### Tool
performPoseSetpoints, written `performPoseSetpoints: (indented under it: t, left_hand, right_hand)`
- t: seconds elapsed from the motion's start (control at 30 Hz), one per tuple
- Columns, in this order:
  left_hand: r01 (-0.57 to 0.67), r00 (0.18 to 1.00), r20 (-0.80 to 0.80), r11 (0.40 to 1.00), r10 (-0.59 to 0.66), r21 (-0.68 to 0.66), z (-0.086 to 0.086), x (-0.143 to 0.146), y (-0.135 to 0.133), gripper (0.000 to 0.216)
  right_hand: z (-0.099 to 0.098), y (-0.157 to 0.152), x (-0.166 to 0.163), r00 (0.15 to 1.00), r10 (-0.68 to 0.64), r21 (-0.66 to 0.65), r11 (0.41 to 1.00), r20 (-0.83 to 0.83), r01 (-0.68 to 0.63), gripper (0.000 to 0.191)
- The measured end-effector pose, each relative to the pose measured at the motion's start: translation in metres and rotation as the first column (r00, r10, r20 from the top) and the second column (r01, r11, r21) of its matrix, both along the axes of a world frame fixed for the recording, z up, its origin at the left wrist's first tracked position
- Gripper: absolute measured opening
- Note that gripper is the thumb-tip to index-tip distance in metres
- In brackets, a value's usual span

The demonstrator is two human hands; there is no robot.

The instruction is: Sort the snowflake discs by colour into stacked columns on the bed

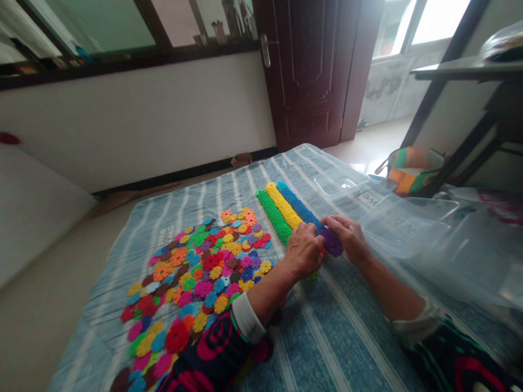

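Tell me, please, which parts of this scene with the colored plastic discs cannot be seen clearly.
All in the head view:
- Near ends of the green row, yellow row and blue row: hidden under the left hand and right hand.
- Left fingers: curled out of sight, so any grip is unclear.
- Purple discs: partly covered by the right hand.
- Loose disc pile: near edge hidden by the left sleeve.
- Clear plastic bin: contents unreadable through glare.
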State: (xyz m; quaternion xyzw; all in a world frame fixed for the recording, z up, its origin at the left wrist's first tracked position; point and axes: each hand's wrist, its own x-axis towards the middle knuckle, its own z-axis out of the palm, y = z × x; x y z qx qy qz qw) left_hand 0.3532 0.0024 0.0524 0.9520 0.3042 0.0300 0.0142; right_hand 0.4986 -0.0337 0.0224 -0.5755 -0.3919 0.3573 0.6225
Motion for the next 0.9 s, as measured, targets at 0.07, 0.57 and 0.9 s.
performPoseSetpoints:
  t: [0.07, 0.57, 0.9]
  left_hand:
    - [0.002, 1.0, 0.0, 1.0, -0.002, -0.002, 0.0, -0.0003, 0.0001, 0.022]
    - [0.036, 0.999, 0.01, 0.999, -0.036, -0.009, -0.0024, -0.0011, 0.0019, 0.02]
    - [0.05, 0.994, 0.102, 0.998, -0.047, -0.029, -0.0038, -0.0047, 0.0019, 0.022]
  right_hand:
    - [0.0028, -0.001, -0.0007, 1.0, -0.007, -0.003, 1.0, 0.008, 0.007, 0.039]
    - [0.0027, -0.0005, -0.0011, 1.0, -0.013, -0.014, 1.0, 0.025, 0.013, 0.04]
    - [0.0049, -0.0016, -0.0026, 0.998, -0.023, -0.022, 0.999, 0.054, 0.024, 0.038]
